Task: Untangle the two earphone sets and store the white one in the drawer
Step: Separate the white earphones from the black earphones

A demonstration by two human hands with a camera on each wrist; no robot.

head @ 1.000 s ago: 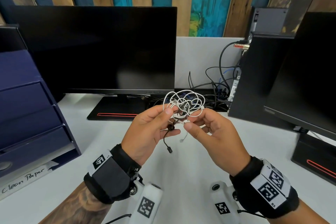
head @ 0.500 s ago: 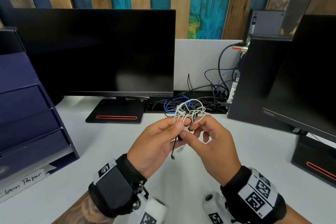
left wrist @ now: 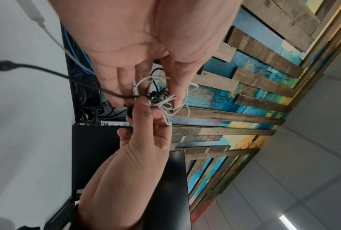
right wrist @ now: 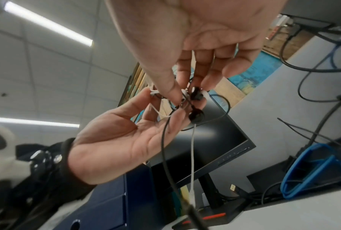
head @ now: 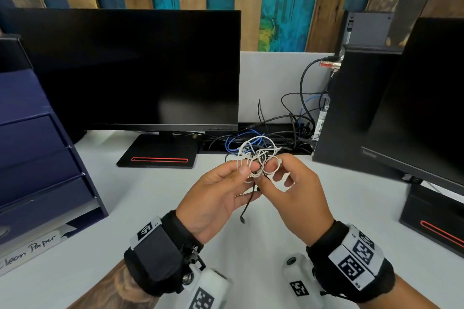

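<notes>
A tangle of white earphones (head: 254, 155) and black earphones (head: 249, 204) hangs in the air above the white desk (head: 140, 208). My left hand (head: 247, 170) pinches the knot from the left with thumb and forefinger. From the right, my right hand (head: 272, 170) pinches white loops. The black plug (head: 242, 219) dangles below. In the right wrist view two black earbuds (right wrist: 196, 95) sit at my fingertips, while a white cord (right wrist: 193, 155) and a black cord (right wrist: 163, 147) hang down. The left wrist view shows white loops (left wrist: 166, 102) wound through the black cord (left wrist: 157, 93).
A dark blue drawer unit (head: 37, 158) stands at the left, its drawers shut. A black monitor (head: 130, 68) is behind the hands, and a second monitor (head: 426, 108) with a computer box (head: 351, 108) stands at the right. Loose cables (head: 283, 133) lie at the back.
The tangle has sunk a little toward the desk and its white loops look tighter. Both hands have kept hold of it, fingers shifting on the knot.
</notes>
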